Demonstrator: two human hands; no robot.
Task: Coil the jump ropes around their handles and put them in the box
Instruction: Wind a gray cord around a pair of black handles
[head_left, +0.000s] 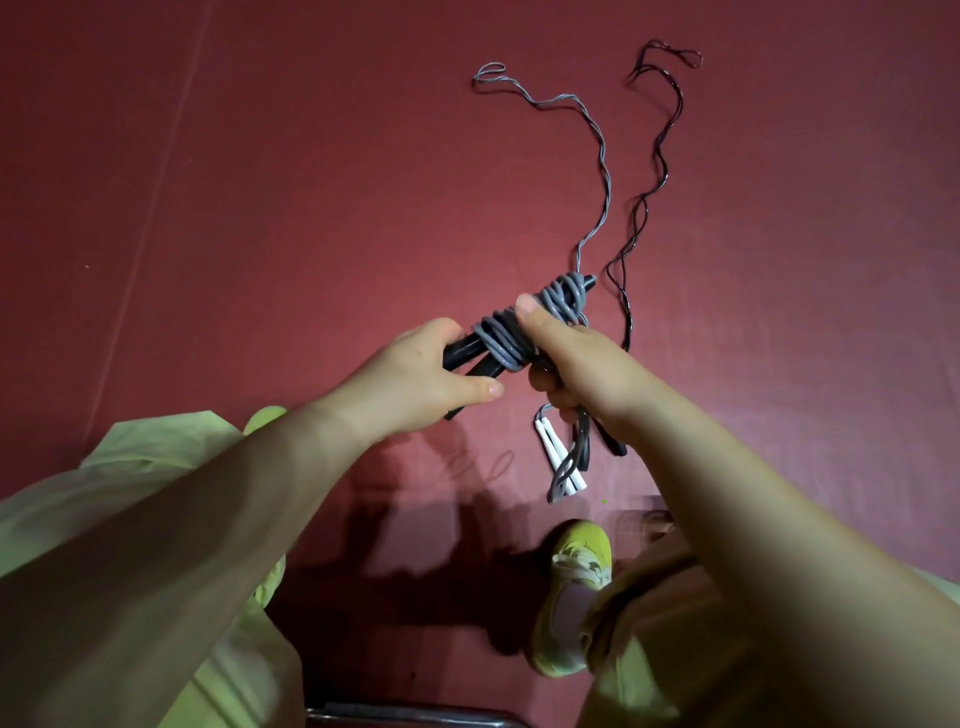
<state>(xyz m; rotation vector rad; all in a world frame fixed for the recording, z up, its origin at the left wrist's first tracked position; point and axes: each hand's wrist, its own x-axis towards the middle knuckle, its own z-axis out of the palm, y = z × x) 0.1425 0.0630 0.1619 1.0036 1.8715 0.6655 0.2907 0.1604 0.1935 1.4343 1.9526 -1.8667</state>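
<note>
Red floor filled the background as my left hand (415, 371) gripped the black handles (470, 358), steadying them, I judged, for winding. My right hand (576, 364) clutched the grey rope (524, 327) coiled just beyond; another black rope (647, 192) lay past it. No box showed.

single head-mounted wide-angle view, facing forward and steeply down over both forearms onto the red floor (260, 182); hands appear close, at frame centre; floor lies farther off; frame edges show wide-angle curvature
</note>
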